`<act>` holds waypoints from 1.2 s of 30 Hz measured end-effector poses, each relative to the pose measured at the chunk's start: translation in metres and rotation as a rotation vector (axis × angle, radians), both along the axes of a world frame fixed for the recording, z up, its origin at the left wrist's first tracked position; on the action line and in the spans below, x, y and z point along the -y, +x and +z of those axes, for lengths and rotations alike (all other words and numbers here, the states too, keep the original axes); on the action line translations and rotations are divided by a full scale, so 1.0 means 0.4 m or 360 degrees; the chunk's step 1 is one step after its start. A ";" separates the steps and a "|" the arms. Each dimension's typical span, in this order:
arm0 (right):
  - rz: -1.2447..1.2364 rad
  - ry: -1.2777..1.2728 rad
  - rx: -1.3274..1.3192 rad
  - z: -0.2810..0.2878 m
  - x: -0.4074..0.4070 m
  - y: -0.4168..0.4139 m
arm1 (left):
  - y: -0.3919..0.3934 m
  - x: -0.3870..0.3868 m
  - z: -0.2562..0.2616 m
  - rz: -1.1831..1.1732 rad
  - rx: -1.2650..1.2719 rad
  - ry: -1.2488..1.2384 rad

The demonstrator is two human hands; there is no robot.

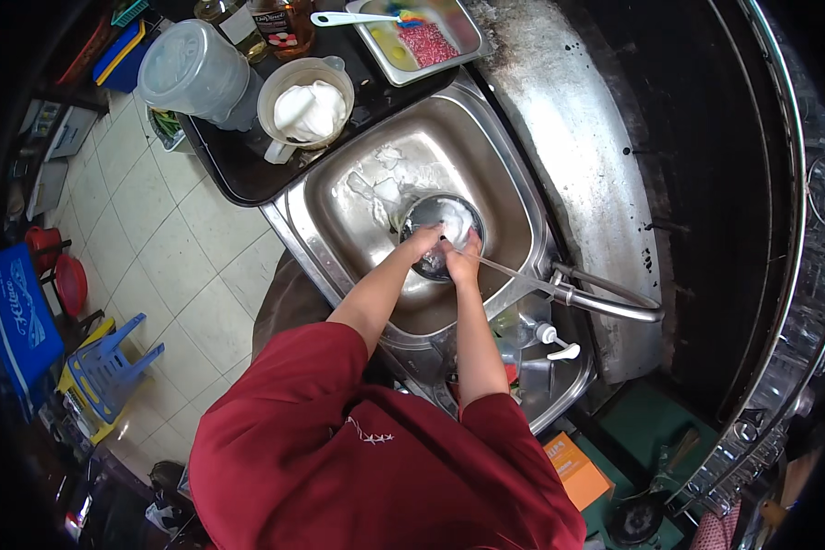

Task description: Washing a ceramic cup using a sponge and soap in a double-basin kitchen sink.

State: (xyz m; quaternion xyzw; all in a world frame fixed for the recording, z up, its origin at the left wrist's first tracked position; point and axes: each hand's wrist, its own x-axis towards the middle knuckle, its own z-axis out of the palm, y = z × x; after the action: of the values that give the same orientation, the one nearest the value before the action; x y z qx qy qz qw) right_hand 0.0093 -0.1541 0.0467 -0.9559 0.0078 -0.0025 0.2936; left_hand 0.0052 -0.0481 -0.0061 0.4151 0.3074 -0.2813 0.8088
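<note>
Both of my hands are inside a round metal bowl [432, 269] that stands in the stainless steel sink [357, 234]. My left hand [425, 240] is at the bowl's left side, beside a white foamy or creamy mass [456, 221]. My right hand [463, 260] touches that mass from the lower right. The fingertips are partly hidden, so whether either hand grips something is unclear. Water runs in a thin stream from the metal faucet [564, 294] onto the hands and bowl. White residue [386, 190] lies on the sink floor, left of the bowl.
A black tray [237, 180] above the sink holds a plastic pitcher [339, 79] with white cream, a lidded plastic container [196, 72] and bottles [285, 27]. A metal pan [481, 51] with a white-handled spatula [354, 18] stands near. A pump dispenser [546, 334] is beside the basin, below the faucet.
</note>
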 end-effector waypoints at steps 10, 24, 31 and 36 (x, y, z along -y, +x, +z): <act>-0.0346 -0.0055 -0.0539 0.023 0.015 0.024 | 0.012 -0.015 0.045 0.0096 0.0127 -0.0092; 0.0178 0.0012 -0.0249 -0.008 0.052 -0.038 | -0.062 -0.060 0.049 -0.0105 0.1004 0.1463; 0.0250 -0.0075 -0.0429 0.056 0.007 -0.068 | -0.044 -0.109 0.045 -0.0645 0.0817 0.1018; 0.0692 -0.0531 -0.0588 0.057 -0.015 -0.101 | -0.115 -0.100 0.194 -0.1597 0.1197 0.1912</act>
State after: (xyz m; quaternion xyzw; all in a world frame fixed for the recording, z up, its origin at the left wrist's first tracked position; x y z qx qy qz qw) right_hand -0.0312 -0.1481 0.0697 -0.9544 -0.1438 0.2323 0.1203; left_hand -0.0407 -0.0081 0.0714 0.9238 -0.1031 -0.2389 0.2810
